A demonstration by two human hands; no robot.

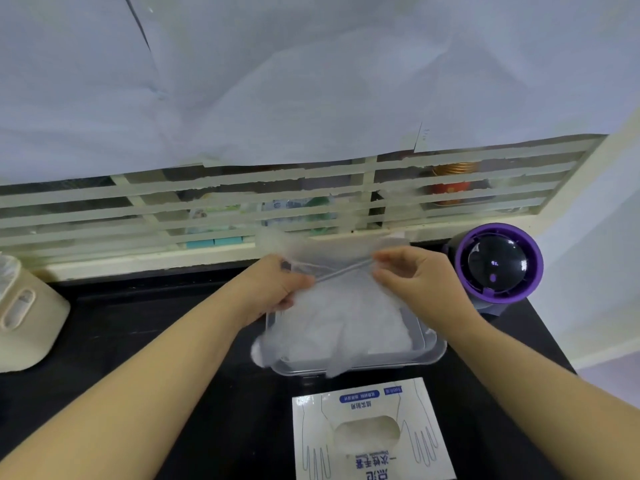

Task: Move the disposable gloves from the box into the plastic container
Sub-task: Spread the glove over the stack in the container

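Gloves (341, 306) stretched between both hands, above container (433, 348).

Two arms in shot, and both are bare: the left forearm (156, 368) shows uncovered skin along all of its visible length, and the right forearm (519, 372) is just the same. At the ends, the left hand (273, 289) and the right hand (419, 282) are bare as well, knuckles and fingers plainly uncovered. The fingertips are too soft to read any nail detail. Whatever is worn higher up lies outside the frame.
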